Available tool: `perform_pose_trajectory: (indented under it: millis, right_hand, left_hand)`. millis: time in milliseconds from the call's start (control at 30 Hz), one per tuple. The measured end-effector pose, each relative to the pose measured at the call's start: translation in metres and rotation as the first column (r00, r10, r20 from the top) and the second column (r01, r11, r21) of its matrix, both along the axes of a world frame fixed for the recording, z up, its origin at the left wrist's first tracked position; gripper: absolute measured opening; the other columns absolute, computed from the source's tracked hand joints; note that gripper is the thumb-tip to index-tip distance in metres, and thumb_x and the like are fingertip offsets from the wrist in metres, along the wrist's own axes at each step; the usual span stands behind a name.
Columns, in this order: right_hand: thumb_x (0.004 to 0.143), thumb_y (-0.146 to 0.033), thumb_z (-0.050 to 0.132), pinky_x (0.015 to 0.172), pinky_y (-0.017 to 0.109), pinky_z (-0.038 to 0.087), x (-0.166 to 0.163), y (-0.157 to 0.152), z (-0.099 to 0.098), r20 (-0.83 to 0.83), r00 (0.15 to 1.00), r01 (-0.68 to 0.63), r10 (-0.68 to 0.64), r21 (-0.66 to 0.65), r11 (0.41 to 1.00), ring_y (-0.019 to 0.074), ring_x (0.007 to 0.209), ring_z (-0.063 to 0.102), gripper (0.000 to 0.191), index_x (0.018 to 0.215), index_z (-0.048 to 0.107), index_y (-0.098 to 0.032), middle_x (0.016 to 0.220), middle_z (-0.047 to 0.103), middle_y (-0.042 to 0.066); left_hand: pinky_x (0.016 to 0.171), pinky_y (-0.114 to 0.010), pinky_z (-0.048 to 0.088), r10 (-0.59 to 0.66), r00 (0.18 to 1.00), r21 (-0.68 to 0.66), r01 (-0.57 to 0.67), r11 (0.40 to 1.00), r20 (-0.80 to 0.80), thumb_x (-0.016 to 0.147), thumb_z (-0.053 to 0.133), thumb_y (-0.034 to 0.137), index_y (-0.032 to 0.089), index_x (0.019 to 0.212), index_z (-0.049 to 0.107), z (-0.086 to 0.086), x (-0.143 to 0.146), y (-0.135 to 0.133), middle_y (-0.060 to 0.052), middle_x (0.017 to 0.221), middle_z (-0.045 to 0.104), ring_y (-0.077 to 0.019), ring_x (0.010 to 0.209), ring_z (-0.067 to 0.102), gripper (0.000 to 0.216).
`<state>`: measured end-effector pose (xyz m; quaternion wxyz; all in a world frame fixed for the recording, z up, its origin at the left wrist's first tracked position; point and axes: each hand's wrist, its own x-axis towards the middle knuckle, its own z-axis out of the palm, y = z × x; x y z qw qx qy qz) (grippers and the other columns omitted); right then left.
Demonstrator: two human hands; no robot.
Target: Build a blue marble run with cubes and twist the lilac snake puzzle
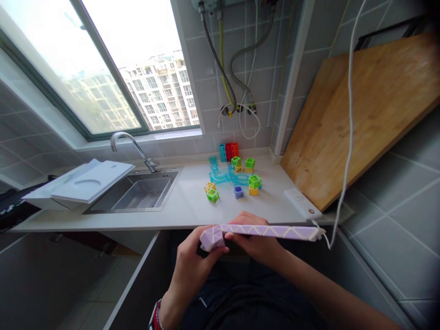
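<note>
The white counter (189, 204) bears cubes (238, 192) and blue pieces (224, 178).

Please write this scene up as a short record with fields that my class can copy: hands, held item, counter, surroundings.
Held item: lilac jointed toy with pale zigzag lines, bunched at one end, straight along the rest
Left hand: grips the bunched end
Right hand: holds the straight part near the bunched end
Counter: green and yellow blocks, one blue block, red blocks at the back
Left side: sink with a faucet
Right side: wooden board, leaning
</note>
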<state>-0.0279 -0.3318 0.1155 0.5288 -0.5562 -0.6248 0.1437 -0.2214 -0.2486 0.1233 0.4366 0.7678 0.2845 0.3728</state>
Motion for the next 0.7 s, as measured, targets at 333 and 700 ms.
perform_pose_trajectory:
  millis: [333,700]
  right_hand:
    - [0.099,-0.041,0.059,0.088,0.039,0.051,-0.007,0.001,-0.004,-0.057,0.998,0.022,-0.026,-0.074,0.997,0.0252,0.094,0.066,0.023,0.099,0.074,-0.024,0.097,0.072,0.007]
    - [0.102,-0.038,0.051,0.089,0.039,0.049,-0.009,0.006,-0.007,0.017,0.995,0.095,-0.094,-0.128,0.987,0.0264,0.095,0.066,0.027,0.095,0.071,-0.022,0.096,0.072,0.009]
  left_hand:
    - [0.093,-0.035,0.052,0.088,0.989,0.053,-0.095,0.994,0.121,0.067,0.089,0.019,0.027,0.108,0.079,-0.010,0.009,-0.007,-0.008,0.104,0.075,-0.0296,0.100,0.067,0.043]
    - [0.103,-0.043,0.049,0.124,0.989,0.139,-0.134,0.981,0.077,0.077,0.081,0.020,0.032,0.116,0.077,-0.026,0.014,-0.010,-0.008,0.110,0.073,-0.0314,0.107,0.064,0.041]
